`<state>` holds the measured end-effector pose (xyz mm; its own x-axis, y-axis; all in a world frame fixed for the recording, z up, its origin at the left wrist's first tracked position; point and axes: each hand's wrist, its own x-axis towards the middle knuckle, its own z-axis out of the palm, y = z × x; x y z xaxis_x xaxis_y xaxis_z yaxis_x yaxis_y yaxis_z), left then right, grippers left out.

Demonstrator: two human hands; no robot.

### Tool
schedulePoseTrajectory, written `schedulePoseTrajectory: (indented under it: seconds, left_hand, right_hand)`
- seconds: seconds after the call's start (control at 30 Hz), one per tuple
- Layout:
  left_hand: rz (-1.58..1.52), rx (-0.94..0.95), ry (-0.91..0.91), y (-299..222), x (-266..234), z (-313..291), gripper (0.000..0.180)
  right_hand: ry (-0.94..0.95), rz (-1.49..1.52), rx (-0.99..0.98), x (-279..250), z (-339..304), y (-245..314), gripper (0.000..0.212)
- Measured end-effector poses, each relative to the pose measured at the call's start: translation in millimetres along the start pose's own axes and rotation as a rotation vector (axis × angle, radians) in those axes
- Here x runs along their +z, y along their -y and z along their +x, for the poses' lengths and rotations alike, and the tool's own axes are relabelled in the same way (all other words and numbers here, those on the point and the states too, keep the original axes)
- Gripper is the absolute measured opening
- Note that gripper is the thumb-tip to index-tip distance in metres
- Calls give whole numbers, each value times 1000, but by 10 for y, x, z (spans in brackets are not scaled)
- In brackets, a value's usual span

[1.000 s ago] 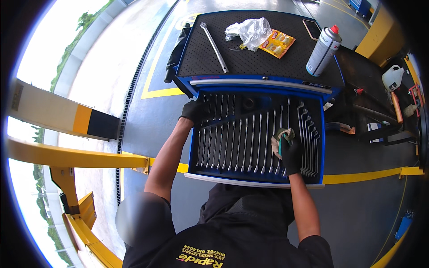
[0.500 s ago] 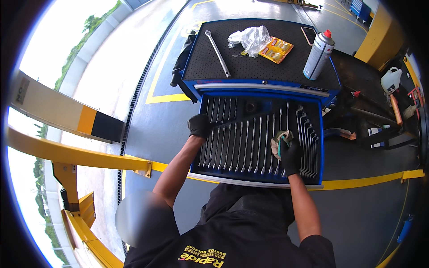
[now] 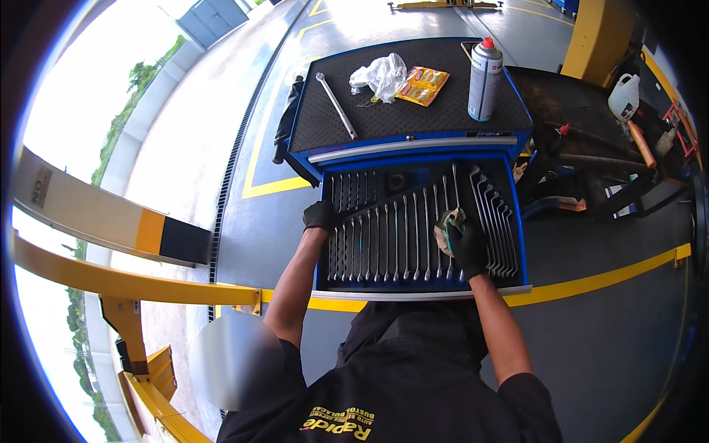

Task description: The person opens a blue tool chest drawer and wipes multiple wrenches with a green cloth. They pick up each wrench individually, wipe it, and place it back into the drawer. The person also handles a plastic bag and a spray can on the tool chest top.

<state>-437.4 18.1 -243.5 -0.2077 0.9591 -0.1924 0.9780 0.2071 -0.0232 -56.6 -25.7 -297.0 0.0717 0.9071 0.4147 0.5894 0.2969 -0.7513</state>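
An open blue tool drawer (image 3: 413,295) lies before me, lined with dark foam that holds rows of combination wrenches (image 3: 396,240). At its right side several offset ring wrenches (image 3: 496,221) sit in a slanting row. My right hand (image 3: 468,247), in a black glove, is closed around a crumpled, stained rag (image 3: 447,230). That rag lies over the long wrenches right of the middle and hides part of them. Also gloved in black, my left hand (image 3: 320,215) is curled over the drawer's left edge, beside the short wrenches (image 3: 353,190).
On the cabinet's black mat top (image 3: 413,63) are a long metal bar tool (image 3: 336,105), a plastic bag (image 3: 382,77), a yellow packet (image 3: 423,85) and a red-capped spray can (image 3: 485,80). A dark bench (image 3: 591,151) stands right; yellow lift arms (image 3: 148,273) cross the left.
My view has shifted, so the cabinet sits a little farther left in the picture. Both hands keep about the same places on the drawer, the right still holding the rag.
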Motion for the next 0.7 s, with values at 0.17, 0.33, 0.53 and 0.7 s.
schedulePoseTrajectory:
  seconds: [0.17, 0.33, 0.53, 0.7]
  left_hand:
    - [-89, -105, -113, 123, 192, -80, 53]
    - [-150, -68, -20, 184, 83, -37, 52]
    - [-261, 173, -211, 386, -236, -487, 43]
    - [-1034, 159, -260, -429, -608, -1361, 17]
  right_hand:
    - [67, -31, 19, 21, -1, 80, 27]
    - [45, -54, 42, 0, 3, 75, 26]
    - [-41, 138, 51, 88, -19, -76, 37]
    - [233, 1429, 612, -8, 81, -131, 45]
